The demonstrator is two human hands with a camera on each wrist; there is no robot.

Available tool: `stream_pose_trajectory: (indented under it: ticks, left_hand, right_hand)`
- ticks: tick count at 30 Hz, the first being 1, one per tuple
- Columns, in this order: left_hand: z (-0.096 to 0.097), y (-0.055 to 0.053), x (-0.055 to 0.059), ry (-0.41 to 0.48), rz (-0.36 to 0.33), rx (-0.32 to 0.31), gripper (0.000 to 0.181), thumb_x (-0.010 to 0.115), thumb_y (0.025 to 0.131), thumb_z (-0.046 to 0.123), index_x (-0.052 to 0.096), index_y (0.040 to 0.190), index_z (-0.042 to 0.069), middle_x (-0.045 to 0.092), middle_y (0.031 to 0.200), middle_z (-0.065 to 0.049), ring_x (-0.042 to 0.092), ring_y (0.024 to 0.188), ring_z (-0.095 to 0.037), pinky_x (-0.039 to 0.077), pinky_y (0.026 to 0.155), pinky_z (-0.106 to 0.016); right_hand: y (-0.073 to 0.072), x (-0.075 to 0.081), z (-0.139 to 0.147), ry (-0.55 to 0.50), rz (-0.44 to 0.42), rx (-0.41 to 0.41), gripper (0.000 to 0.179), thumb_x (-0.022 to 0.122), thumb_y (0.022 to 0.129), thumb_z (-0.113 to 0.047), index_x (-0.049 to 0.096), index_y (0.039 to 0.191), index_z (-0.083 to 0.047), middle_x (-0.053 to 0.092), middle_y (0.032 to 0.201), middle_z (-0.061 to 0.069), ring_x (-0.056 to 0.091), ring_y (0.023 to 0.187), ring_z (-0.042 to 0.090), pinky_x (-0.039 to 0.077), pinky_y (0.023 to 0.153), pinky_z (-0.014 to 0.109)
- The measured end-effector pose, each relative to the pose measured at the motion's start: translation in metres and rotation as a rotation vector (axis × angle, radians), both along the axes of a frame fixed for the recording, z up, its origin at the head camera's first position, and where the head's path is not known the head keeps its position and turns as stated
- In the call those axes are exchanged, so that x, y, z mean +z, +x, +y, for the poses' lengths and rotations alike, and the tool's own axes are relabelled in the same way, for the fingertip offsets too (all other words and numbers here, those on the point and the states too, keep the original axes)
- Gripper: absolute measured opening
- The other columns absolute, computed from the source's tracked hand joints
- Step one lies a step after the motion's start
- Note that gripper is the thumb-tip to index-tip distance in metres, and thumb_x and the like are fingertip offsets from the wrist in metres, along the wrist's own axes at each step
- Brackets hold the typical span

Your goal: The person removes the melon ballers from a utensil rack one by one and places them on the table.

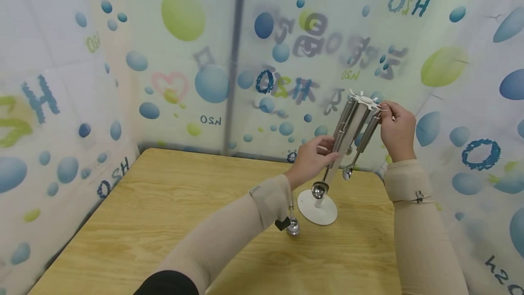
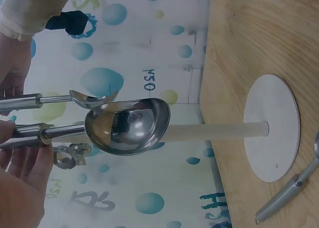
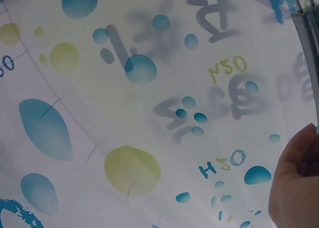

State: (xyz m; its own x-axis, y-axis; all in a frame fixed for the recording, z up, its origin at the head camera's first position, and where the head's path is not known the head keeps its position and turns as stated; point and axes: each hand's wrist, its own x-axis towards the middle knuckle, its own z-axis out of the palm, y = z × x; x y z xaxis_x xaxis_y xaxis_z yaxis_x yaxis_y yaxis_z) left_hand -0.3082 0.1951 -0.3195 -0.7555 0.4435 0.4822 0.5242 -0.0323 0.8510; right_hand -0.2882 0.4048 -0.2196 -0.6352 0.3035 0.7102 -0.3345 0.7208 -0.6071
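A white utensil stand (image 1: 317, 211) has a round base, a post and a hooked top, with several steel utensils hanging from it. My left hand (image 1: 312, 157) holds the steel handle of a scoop (image 1: 320, 190) beside the post, thumb on the near side. In the left wrist view, the scoop's deep bowl (image 2: 130, 125) shows in front of the post, with a second utensil (image 2: 92, 99) beside it. High on the right, my right hand (image 1: 399, 126) pinches the edge of the stand's hooked top (image 1: 365, 100); its fingertips are partly hidden.
Another steel scoop (image 1: 293, 226) lies on the wooden table (image 1: 184, 213), left of the base and partly behind my left sleeve. A patterned curtain (image 1: 184, 67) with bubbles surrounds the table's back and sides.
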Motion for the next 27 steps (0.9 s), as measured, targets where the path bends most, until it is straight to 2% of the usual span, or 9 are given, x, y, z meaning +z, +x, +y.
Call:
stream_pose_trajectory:
  ticks: [4, 9, 13, 19, 27]
  left_hand:
    - [-0.007, -0.004, -0.004, -0.005, 0.012, 0.018, 0.038, 0.072, 0.097, 0.018, 0.062, 0.133, 0.011, 0.067, 0.112, 0.000, 0.065, 0.096, -0.007, 0.057, 0.076, -0.022]
    - [-0.014, -0.008, -0.009, -0.011, -0.013, 0.017, 0.042, 0.072, 0.097, 0.015, 0.059, 0.137, 0.012, 0.067, 0.111, -0.003, 0.067, 0.095, -0.010, 0.058, 0.075, -0.024]
    - [-0.020, -0.013, -0.013, -0.029, -0.030, 0.053, 0.046, 0.072, 0.097, 0.014, 0.057, 0.140, 0.013, 0.068, 0.111, -0.004, 0.068, 0.094, -0.013, 0.059, 0.073, -0.025]
    - [-0.031, -0.023, -0.026, -0.052, -0.046, 0.115, 0.045, 0.073, 0.095, 0.011, 0.059, 0.138, 0.011, 0.068, 0.110, -0.005, 0.069, 0.095, -0.016, 0.059, 0.071, -0.026]
    - [-0.048, -0.035, -0.045, -0.065, -0.128, 0.169, 0.042, 0.074, 0.094, 0.009, 0.061, 0.134, 0.010, 0.066, 0.108, -0.005, 0.067, 0.095, -0.017, 0.060, 0.071, -0.027]
  right_hand:
    - [-0.001, 0.000, 0.000, 0.010, 0.004, 0.005, 0.034, 0.050, 0.108, -0.021, 0.071, 0.115, 0.004, 0.066, 0.091, -0.008, 0.058, 0.074, -0.006, 0.048, 0.071, 0.012]
    - [0.000, 0.000, 0.002, 0.008, 0.000, 0.001, 0.033, 0.050, 0.108, -0.021, 0.071, 0.115, 0.004, 0.066, 0.091, -0.008, 0.058, 0.074, -0.006, 0.047, 0.071, 0.012]
    - [0.000, 0.000, 0.002, 0.012, -0.002, 0.001, 0.034, 0.050, 0.108, -0.022, 0.071, 0.116, 0.004, 0.066, 0.092, -0.006, 0.058, 0.073, -0.006, 0.047, 0.071, 0.012]
    - [-0.001, 0.000, 0.002, 0.020, 0.018, -0.008, 0.033, 0.050, 0.108, -0.021, 0.072, 0.113, 0.004, 0.065, 0.087, -0.010, 0.057, 0.071, -0.007, 0.047, 0.069, 0.011]
    - [-0.001, 0.001, 0.002, 0.028, 0.022, -0.007, 0.032, 0.051, 0.108, -0.021, 0.072, 0.112, 0.003, 0.065, 0.088, -0.008, 0.057, 0.071, -0.007, 0.046, 0.069, 0.011]
